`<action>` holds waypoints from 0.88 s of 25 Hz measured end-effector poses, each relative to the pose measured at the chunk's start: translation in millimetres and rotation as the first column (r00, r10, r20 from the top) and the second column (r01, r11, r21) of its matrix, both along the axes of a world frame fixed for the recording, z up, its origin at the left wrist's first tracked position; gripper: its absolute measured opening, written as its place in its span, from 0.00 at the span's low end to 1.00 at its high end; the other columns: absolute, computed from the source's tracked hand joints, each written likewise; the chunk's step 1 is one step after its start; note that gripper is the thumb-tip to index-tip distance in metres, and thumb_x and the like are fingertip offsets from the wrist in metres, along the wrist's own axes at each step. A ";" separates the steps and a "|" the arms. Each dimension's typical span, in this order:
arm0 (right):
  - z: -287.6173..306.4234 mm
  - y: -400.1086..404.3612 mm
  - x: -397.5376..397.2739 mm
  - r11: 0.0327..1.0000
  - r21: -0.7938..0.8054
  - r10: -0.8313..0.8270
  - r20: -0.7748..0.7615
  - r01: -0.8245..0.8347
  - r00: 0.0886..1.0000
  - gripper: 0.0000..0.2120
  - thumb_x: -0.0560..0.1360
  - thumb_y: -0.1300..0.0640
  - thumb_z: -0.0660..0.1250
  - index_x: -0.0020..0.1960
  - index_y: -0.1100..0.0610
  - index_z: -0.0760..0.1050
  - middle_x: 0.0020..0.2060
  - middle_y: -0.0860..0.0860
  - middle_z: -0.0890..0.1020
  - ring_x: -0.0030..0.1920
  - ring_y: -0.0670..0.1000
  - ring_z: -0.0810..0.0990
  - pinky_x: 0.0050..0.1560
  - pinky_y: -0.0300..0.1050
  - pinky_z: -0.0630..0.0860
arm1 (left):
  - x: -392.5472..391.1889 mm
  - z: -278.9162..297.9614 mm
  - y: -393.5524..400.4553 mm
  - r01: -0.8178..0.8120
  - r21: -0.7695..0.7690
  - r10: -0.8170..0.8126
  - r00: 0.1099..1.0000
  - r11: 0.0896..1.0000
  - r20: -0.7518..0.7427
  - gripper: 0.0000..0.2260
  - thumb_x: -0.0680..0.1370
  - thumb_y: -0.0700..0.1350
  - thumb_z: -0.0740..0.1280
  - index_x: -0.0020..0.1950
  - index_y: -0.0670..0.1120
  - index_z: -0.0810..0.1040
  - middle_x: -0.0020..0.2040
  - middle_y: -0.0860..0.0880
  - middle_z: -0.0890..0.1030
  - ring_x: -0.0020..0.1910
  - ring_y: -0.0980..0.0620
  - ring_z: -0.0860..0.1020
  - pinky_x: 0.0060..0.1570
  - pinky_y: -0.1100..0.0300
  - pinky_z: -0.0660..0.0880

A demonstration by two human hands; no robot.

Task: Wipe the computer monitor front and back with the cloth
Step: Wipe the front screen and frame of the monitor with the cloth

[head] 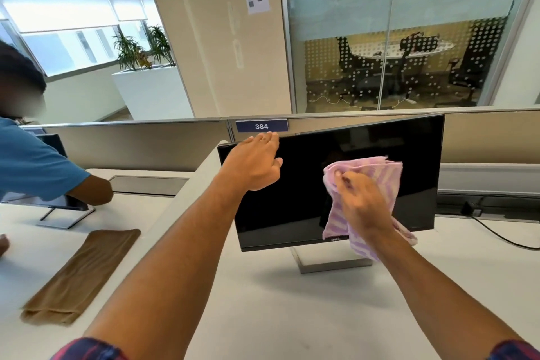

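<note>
Cloth (377, 181) held by right hand (362, 204) against monitor (292, 199) right half; unwiped screen lies leftward, top-left edge steadied by flat, open-fingered left hand (254, 164)

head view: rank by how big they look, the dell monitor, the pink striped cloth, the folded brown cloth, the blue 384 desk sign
Largest to smallest as they appear:
1. Dell monitor
2. folded brown cloth, though it lies nearer the camera, so its true size against the next is unsure
3. pink striped cloth, bunched and partly hidden by the right hand
4. blue 384 sign

Bright daylight from windows (67, 38); edges bowed, right hand (361, 202) perhaps motion-blurred.
</note>
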State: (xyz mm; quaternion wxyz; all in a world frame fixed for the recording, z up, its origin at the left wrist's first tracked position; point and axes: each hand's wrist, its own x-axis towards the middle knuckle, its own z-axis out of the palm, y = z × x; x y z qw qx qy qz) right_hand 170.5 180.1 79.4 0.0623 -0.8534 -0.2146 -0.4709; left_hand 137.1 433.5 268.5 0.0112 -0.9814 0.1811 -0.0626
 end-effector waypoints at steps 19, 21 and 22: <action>33.9 135.9 7.4 0.985 0.024 0.169 0.083 -0.171 0.982 0.20 0.74 0.62 0.71 0.66 0.63 0.78 0.50 0.57 0.82 0.47 0.56 0.81 0.48 0.52 0.81 | 1.0 -8.7 82.9 -0.131 -0.491 0.099 0.991 0.862 -0.090 0.23 0.81 0.43 0.57 0.74 0.56 0.71 0.75 0.53 0.71 0.76 0.51 0.65 0.74 0.56 0.59; 35.6 162.1 5.8 0.975 0.155 0.143 0.121 -0.161 0.982 0.21 0.72 0.62 0.74 0.65 0.63 0.78 0.49 0.56 0.82 0.47 0.56 0.81 0.48 0.50 0.80 | 2.7 -8.2 85.7 -0.132 -0.522 0.095 0.991 0.843 -0.098 0.22 0.80 0.43 0.58 0.73 0.57 0.73 0.73 0.54 0.72 0.74 0.52 0.67 0.75 0.55 0.61; 30.1 177.0 4.3 0.974 0.027 0.220 0.133 -0.225 0.966 0.23 0.71 0.62 0.75 0.65 0.62 0.77 0.48 0.55 0.82 0.45 0.55 0.80 0.47 0.50 0.79 | 3.6 -7.9 86.7 -0.138 -0.531 0.095 0.990 0.836 -0.107 0.22 0.80 0.44 0.58 0.72 0.57 0.74 0.73 0.55 0.73 0.74 0.52 0.68 0.75 0.53 0.62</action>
